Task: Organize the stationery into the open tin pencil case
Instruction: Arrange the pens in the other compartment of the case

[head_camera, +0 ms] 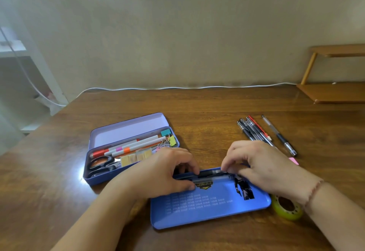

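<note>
Hands (167,171) (254,163) | both grips pinch slim black pen (209,173) | over glossy blue tin lid (207,209)

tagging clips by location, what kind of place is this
Probably a home desk or study corner: a wooden table pushed against a plain wall, a small wooden desk shelf at the right, and a white cable running along the table's back edge.
</note>
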Motion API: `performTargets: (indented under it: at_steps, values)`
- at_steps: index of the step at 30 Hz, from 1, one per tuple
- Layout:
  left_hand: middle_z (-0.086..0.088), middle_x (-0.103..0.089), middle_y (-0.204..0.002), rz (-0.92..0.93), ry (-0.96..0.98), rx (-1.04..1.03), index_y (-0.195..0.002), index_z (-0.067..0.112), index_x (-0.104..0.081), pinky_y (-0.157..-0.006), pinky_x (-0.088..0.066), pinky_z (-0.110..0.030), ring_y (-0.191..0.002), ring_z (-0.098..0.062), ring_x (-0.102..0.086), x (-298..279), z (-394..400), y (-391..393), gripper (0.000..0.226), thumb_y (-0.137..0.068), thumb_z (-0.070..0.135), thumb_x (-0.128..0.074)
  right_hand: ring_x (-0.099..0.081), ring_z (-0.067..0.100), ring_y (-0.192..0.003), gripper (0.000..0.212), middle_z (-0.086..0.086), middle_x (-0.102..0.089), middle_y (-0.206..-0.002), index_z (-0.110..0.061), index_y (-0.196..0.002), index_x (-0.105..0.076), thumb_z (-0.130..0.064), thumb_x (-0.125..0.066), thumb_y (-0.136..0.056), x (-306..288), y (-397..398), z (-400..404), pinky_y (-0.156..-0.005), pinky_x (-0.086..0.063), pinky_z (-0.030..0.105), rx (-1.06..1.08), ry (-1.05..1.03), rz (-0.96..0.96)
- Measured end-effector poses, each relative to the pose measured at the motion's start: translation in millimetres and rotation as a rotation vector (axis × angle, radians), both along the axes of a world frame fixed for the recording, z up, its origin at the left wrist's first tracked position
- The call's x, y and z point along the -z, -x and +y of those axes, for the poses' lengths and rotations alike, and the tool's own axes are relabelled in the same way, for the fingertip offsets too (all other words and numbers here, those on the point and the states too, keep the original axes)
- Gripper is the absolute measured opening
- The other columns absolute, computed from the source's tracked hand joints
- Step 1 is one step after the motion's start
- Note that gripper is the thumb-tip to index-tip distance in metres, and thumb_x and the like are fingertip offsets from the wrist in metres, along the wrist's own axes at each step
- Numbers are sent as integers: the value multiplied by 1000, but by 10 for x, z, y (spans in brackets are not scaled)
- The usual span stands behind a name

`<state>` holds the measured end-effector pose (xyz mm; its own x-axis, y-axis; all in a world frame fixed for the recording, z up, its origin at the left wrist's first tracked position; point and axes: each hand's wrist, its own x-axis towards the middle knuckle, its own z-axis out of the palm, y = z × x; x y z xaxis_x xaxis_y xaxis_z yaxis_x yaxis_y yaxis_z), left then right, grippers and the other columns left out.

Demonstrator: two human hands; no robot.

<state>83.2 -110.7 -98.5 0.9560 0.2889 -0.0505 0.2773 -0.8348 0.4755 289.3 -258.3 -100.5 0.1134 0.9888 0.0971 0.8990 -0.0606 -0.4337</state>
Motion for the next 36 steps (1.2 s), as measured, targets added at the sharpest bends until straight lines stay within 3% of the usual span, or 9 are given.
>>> performTargets:
  at_steps: [7,11,18,25,31,36]
  values:
    - [20,-58,-101,-36,29,31,-105,41,-67,-76,-48,-16,-89,-5,-57,29,-2,0,21,-88,32,-74,-55,-3,-82,4,-21,-61,-87,-38,-85,-68,-38,-70,-82,22,-56,45,-71,-48,23,-16,-1,-36]
    - [20,-57,-103,-39,24,53,-104,41,-67,-75,-47,-15,-89,-4,-58,42,-4,-6,18,-89,31,-72,-53,-2,-89,5,-21,-60,-90,-37,-89,-66,-34,-67,-85,30,-86,34,-73,-47,21,-78,-8,-87]
    - [20,-55,-102,-23,50,62,-111,41,-64,-74,-47,-17,-88,-6,-57,38,-12,-12,26,-90,27,-70,-58,0,-86,14,-20,-62,-89,-40,-83,-69,-27,-73,-81,27,-133,39,-69,-45,18,-116,16,39]
    - [21,-53,-100,-14,54,62,-111,37,-64,-71,-42,-11,-84,-3,-54,20,-30,0,31,-88,17,-69,-59,-2,-85,10,-24,-62,-89,-36,-88,-71,-27,-69,-85,26,-108,50,-74,-51,24,-142,-46,-93]
    - [18,-54,-105,-9,65,70,-110,38,-63,-72,-44,-12,-86,-3,-54,21,-39,-3,32,-87,15,-67,-56,-4,-89,17,-26,-59,-96,-39,-96,-69,-30,-72,-82,-14,-131,31,-77,-48,16,-167,28,-95]
    - [15,-54,-105,-13,61,77,-110,36,-64,-72,-42,-11,-86,-6,-54,25,-42,2,33,-87,14,-67,-57,-2,-88,12,-24,-61,-94,-37,-92,-68,-32,-71,-81,-10,-87,49,-76,-50,21,-166,-13,-180]
